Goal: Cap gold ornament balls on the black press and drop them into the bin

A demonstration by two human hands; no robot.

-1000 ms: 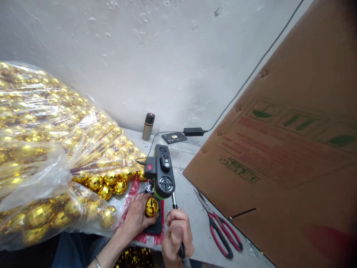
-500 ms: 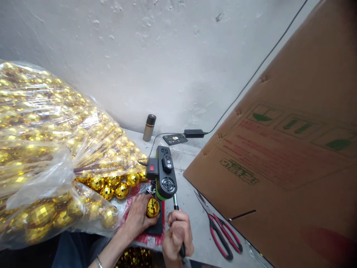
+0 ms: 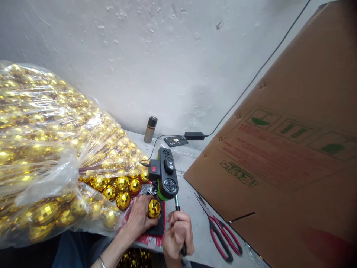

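My left hand (image 3: 138, 219) grips a small gold mirror ball (image 3: 154, 208) and holds it on the black base under a small black and green press machine (image 3: 165, 178). My right hand (image 3: 177, 235) is closed around the machine's lever handle (image 3: 178, 216), just right of the ball. A red light glows on the machine's side.
A large clear bag of gold mirror balls (image 3: 47, 149) fills the left. Red-handled scissors (image 3: 220, 232) lie to the right. A big cardboard box (image 3: 284, 149) leans at right. A small canister (image 3: 150, 129), a power adapter (image 3: 194, 135) and a black panel (image 3: 175, 141) sit by the wall.
The view has shifted slightly up and to the right. Both hands keep their grip; the ball stays under the machine head.
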